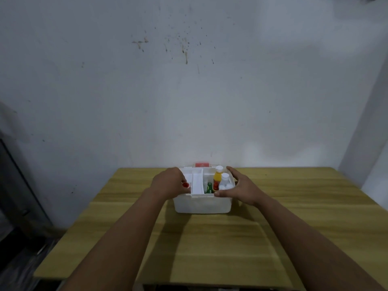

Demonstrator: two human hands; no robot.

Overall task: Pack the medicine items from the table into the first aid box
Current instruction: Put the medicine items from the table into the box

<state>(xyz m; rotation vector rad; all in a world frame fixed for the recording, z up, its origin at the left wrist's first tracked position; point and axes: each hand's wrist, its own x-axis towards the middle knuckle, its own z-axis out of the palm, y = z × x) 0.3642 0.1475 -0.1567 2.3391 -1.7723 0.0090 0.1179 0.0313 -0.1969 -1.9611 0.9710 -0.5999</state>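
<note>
Both hands lay half-open on the first aid box [201, 203] at the surface's far edge — left hand [171, 182] curled over its left rim, right hand [237, 186] cupping its right side.

Wooden table [210, 248], white box [201, 204] atop.

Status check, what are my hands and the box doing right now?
Left hand on box left rim, right hand on right rim. Bottles inside, lid off. Nothing blocking.

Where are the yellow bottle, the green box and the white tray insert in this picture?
yellow bottle [217, 177]: head view, on its yellow body below the white cap.
green box [209, 187]: head view, on its visible green top face.
white tray insert [197, 184]: head view, on its central raised handle strip.
</note>
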